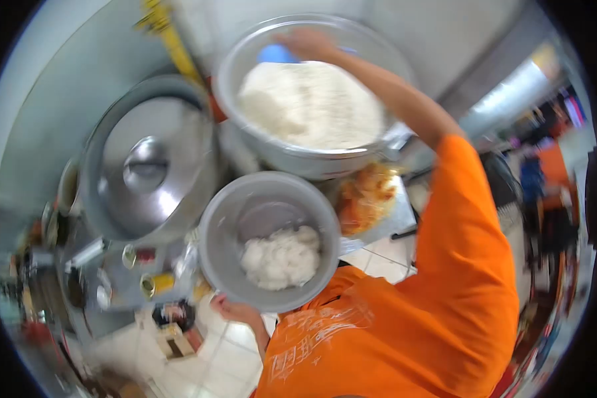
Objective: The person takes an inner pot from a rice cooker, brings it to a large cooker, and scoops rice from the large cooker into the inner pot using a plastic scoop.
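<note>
a person in an orange shirt (404, 292) fills the lower right of the head view. above the shirt is a big tub (298, 159) with a clear rim, and to its left a large metal pot (89, 169) with a shiny lid (119, 123) on it. a grey bucket (220, 232), smaller than both, is just in front of the tub, between the pot and the shirt.

a broad heap of rice (318, 106) lies in the tub, hollowed towards its left side. beside the bucket, on the right, is a bag of orange food (368, 199), its contents blurred. a smaller clump of rice (282, 262) lies on the bucket's bottom.

the right hand (305, 45) is over the far side of the tub, closed around a blue scoop (277, 54); blur hides how the fingers sit. the left hand (235, 308) is at the bucket's lower left edge, partly hidden by it, so i cannot tell whether it is gripping or only supporting. left of the bucket, well apart from the scoop, is a small yellow tin (158, 285) lying on its side.
</note>
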The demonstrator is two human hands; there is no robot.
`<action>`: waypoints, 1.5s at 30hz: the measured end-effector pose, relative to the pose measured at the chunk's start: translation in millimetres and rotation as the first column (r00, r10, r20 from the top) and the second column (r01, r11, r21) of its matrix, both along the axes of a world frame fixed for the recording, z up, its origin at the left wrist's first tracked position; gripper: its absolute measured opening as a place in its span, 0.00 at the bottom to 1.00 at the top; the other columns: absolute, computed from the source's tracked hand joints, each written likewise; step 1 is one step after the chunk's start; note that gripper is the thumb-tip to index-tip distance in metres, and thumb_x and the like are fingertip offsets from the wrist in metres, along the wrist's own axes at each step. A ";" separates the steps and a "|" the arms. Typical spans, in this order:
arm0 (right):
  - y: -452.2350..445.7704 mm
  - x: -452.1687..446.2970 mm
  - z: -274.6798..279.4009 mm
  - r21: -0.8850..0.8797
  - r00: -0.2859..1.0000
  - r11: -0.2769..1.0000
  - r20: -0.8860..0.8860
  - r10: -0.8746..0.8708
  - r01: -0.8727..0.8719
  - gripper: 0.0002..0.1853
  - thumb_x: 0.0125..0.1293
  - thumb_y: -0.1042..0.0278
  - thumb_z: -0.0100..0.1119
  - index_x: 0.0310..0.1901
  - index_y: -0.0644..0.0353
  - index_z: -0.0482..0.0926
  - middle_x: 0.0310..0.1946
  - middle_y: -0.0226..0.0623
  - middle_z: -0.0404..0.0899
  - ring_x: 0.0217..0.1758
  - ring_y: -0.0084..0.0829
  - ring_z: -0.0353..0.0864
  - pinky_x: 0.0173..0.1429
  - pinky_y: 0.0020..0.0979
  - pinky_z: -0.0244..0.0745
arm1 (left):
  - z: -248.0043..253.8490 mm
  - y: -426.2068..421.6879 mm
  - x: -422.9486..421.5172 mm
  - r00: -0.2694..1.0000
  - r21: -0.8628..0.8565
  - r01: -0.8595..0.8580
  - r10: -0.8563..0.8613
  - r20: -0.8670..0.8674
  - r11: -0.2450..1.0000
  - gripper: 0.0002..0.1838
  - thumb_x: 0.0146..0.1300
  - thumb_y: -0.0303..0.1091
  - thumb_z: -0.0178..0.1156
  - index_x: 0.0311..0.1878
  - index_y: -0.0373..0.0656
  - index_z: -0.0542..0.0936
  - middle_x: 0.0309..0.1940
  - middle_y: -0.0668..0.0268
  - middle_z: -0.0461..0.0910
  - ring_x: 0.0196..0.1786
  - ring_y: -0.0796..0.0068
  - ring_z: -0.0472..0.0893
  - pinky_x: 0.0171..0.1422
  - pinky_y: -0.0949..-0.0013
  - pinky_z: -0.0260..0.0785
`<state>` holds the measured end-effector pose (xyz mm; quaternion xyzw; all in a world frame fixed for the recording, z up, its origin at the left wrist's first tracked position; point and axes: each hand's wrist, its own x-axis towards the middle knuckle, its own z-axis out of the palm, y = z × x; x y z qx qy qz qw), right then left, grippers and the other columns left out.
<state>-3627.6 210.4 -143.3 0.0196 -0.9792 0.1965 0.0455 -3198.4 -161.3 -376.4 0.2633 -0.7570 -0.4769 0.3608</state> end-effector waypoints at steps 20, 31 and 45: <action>-36.3 -152.4 -176.3 0.501 0.848 0.812 0.530 -0.015 -0.299 0.15 0.64 0.56 0.54 0.48 0.45 0.85 0.45 0.30 0.85 0.51 0.37 0.82 0.52 0.52 0.70 | -1.3 -1.9 -6.1 0.999 -0.015 0.002 -0.002 0.050 1.000 0.11 0.75 0.28 0.40 0.36 0.37 0.69 0.36 0.63 0.68 0.40 0.68 0.68 0.54 0.68 0.63; -24.5 -27.5 -152.2 0.305 0.599 0.887 0.800 -0.041 -0.346 0.28 0.69 0.40 0.38 0.40 0.56 0.82 0.34 0.38 0.81 0.35 0.37 0.78 0.43 0.40 0.72 | -3.0 -1.1 -10.3 0.999 -0.001 0.040 -0.040 0.025 0.999 0.11 0.74 0.27 0.41 0.38 0.35 0.72 0.37 0.61 0.70 0.41 0.67 0.71 0.54 0.66 0.65; 27.9 95.5 12.9 -0.605 0.292 0.773 0.787 0.544 0.191 0.28 0.74 0.41 0.33 0.17 0.48 0.58 0.11 0.18 0.47 0.10 0.11 0.45 0.14 0.17 0.44 | 0.3 2.5 -11.1 0.999 0.081 0.034 -0.031 -0.035 0.996 0.10 0.74 0.25 0.40 0.39 0.36 0.73 0.38 0.62 0.70 0.42 0.67 0.70 0.53 0.66 0.64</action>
